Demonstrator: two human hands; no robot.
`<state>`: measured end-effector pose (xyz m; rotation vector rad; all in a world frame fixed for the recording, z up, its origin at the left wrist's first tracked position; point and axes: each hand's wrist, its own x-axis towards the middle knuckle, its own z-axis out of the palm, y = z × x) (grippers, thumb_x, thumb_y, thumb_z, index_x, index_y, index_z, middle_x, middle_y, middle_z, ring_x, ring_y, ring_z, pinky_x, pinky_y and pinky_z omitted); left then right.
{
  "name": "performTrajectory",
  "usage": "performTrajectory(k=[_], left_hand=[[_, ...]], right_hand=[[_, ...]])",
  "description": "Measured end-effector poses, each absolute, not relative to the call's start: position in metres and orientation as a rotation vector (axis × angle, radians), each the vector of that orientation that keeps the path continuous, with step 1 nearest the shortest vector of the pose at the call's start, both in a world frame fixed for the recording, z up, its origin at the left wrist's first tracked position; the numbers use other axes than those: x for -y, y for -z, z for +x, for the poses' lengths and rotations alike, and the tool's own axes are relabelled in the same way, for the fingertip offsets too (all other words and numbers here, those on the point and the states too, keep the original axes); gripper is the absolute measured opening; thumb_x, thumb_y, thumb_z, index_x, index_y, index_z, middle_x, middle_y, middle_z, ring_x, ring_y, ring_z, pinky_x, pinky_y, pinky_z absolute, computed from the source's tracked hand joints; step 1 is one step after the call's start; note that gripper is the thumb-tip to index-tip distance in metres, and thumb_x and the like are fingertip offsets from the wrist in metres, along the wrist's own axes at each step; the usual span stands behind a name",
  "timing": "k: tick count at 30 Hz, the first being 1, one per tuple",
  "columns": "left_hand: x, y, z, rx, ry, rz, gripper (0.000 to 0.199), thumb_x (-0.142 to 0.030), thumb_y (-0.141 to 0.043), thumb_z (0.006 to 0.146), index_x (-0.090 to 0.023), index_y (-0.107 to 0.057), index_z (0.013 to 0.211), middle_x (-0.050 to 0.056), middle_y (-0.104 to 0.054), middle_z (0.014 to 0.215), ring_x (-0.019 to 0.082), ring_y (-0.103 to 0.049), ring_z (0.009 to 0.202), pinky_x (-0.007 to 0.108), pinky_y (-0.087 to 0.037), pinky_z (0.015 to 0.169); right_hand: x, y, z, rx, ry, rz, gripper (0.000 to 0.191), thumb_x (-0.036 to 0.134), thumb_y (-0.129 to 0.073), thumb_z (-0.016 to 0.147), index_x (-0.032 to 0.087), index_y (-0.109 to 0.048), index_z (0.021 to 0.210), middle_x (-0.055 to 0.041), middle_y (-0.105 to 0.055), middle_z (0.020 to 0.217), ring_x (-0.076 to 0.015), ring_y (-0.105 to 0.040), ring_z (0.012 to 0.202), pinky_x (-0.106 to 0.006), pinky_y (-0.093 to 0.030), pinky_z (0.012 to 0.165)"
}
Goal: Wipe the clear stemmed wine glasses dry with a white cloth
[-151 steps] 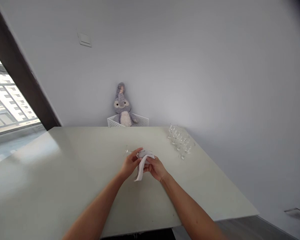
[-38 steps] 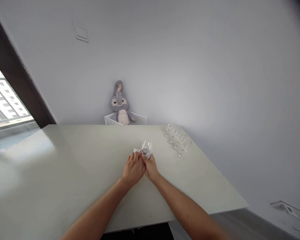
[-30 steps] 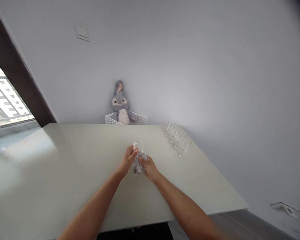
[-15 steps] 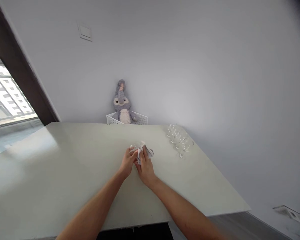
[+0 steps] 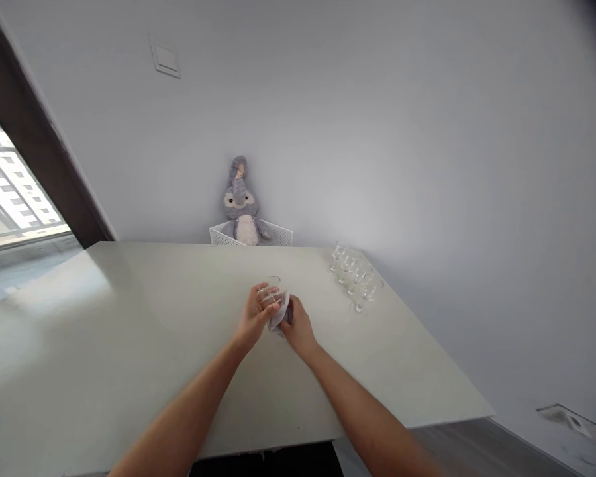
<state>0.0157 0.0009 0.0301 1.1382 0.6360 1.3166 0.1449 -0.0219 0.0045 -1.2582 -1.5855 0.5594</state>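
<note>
A clear glass [image 5: 269, 286] is held over the middle of the white table [image 5: 169, 318], its rim facing up and away from me. The fingers of my left hand [image 5: 254, 317] wrap round its left side. My right hand [image 5: 298, 326] grips a light grey-white cloth [image 5: 279, 317] against the glass's lower right part. The glass's lower end is hidden by the cloth and fingers.
Several clear stemmed glasses [image 5: 350, 271] stand in a group at the table's back right. Behind the far edge, a grey plush toy [image 5: 247, 228] sits in a white perforated basket [image 5: 281, 236] by the wall.
The cloth has come down from over the glass to its lower right, so more of the glass shows. My right hand has shifted slightly right and its fingers have curled in.
</note>
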Motion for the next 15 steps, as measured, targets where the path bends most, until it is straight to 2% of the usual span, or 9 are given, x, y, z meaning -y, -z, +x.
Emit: performTrajectory(k=[5,10,15], left_hand=[[0.0,-0.032,0.013,-0.559,-1.195,1.2,0.058,-0.033,-0.07,0.063,-0.02,-0.039,0.111,0.014,-0.051,0.115,0.026,-0.054,0.103,0.043,-0.041,0.089],[-0.003,-0.034,0.01,-0.576,-1.194,1.138,0.052,-0.037,-0.066,0.066,-0.02,-0.042,0.109,0.012,-0.054,0.112,0.027,-0.056,0.1,0.041,-0.046,0.08],[-0.01,-0.037,0.005,-0.581,-1.411,1.018,0.04,-0.035,-0.062,0.071,-0.021,-0.043,0.102,0.009,-0.055,0.109,0.025,-0.058,0.097,0.041,-0.045,0.083]], right_hand=[[0.017,-0.012,0.161,1.677,-0.952,-1.204,0.012,0.025,-0.054,0.068,0.018,-0.059,0.076,0.0004,-0.054,0.075,-0.0138,-0.049,0.069,-0.025,-0.038,0.062],[0.015,-0.013,0.164,1.52,-1.299,-1.125,0.019,0.032,-0.056,0.067,0.015,-0.062,0.072,0.0034,-0.052,0.059,-0.0093,-0.043,0.053,-0.021,-0.033,0.051],[0.007,-0.016,0.171,1.089,-1.247,-1.146,0.027,0.042,-0.059,0.065,0.015,-0.062,0.067,0.0013,-0.054,0.055,-0.0102,-0.044,0.049,-0.022,-0.031,0.046]])
